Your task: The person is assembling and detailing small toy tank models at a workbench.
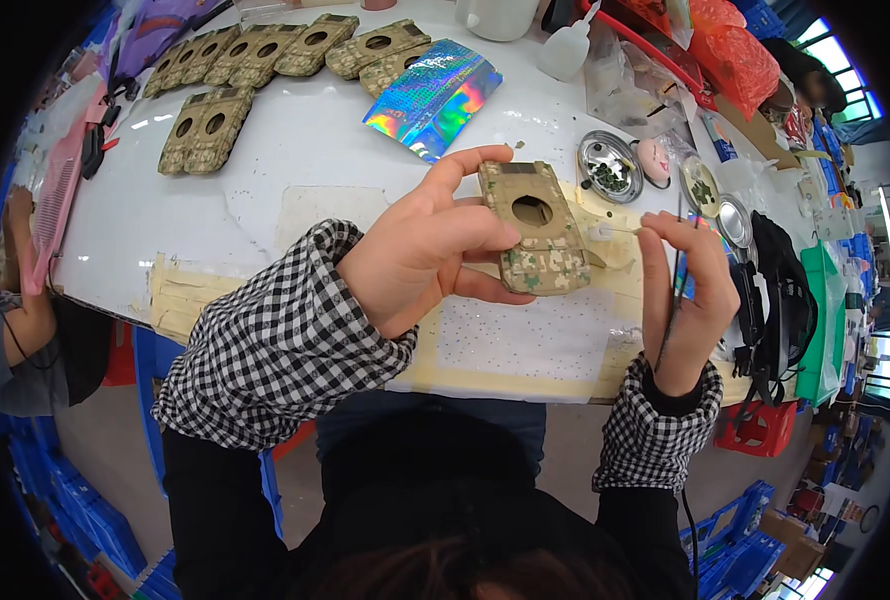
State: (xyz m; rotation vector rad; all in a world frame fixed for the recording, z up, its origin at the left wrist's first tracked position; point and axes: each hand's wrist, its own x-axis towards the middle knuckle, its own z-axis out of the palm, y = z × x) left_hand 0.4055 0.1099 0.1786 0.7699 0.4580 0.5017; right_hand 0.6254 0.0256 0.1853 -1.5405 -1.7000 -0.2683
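Observation:
My left hand grips a camouflage toy tank hull by its edges, above the table. The hull has a round hole in its top and is tilted toward me. Just right of it, my right hand pinches a thin stick with a whitish end between thumb and forefinger. That end points at the hull, apart from it. A slim dark tool, perhaps tweezers, lies along the same palm. Beyond the hands stands a round metal dish of small dark green parts.
More camouflage hulls stand at the far left, beside a shiny holographic pouch. A white squeeze bottle stands at the back. Another small dish and a black bag lie to the right. Masking tape lines the table's near edge.

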